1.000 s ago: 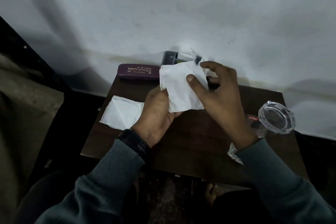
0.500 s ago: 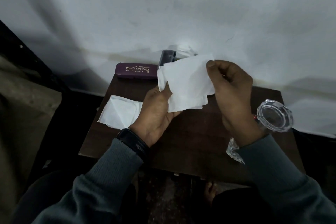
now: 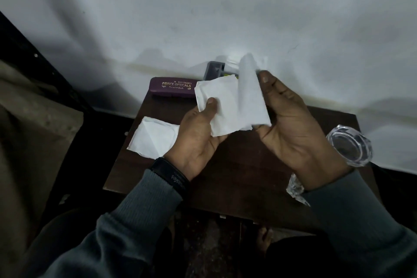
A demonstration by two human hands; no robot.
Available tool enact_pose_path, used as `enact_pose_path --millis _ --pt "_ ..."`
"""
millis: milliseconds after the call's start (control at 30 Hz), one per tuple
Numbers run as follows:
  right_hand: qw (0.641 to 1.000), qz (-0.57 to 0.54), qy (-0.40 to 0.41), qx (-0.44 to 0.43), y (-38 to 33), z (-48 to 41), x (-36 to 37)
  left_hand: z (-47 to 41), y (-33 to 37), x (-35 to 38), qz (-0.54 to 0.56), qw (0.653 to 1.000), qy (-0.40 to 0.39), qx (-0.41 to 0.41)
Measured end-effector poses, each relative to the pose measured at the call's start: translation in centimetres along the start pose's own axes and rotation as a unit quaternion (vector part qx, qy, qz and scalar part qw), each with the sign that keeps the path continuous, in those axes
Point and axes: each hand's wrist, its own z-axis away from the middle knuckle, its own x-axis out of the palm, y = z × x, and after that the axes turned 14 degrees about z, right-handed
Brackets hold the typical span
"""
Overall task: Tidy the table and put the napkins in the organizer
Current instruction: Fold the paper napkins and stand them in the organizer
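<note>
L hand [image 3: 198,135] thumb pinches thin white paper napkin [image 3: 228,106], held up over dark brown wood table [image 3: 225,178]. R hand [image 3: 291,124] fingers straight, together, pushing flap. Fold edges even, press flat, then slide into grey plastic organizer [image 3: 214,70] at back.
</note>
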Motion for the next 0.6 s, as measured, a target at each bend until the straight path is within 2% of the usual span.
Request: enact_pose_path --millis 33,100,200,267,367,433,600 --pt "0.998 0.063 0.025 -0.006 0.0 0.0 0.0 0.0 0.0 0.0 -0.003 1.0 -0.003 -0.006" --pt "0.97 0.217 0.105 -0.026 0.7 -0.4 -0.2 0.2 -0.1 0.2 -0.005 1.0 -0.015 -0.022" --pt "0.9 0.391 0.173 -0.083 1.6 -1.0 -0.8 0.3 -0.2 0.6 0.008 0.999 -0.006 -0.031" --pt "0.85 0.47 0.199 -0.132 2.1 -1.3 -1.3 0.4 -0.1 0.6 0.016 0.999 0.003 -0.037" --pt "0.791 0.53 0.225 -0.207 2.7 -1.2 -1.4 0.4 0.0 0.6 0.04 0.998 0.007 -0.056" --pt "0.769 0.547 0.237 -0.23 2.8 -1.2 -1.2 0.4 0.1 0.6 0.062 0.996 0.002 -0.061" --pt "0.77 0.539 0.268 -0.212 2.6 -1.2 -1.0 0.6 0.3 0.9 0.048 0.996 -0.037 -0.06"
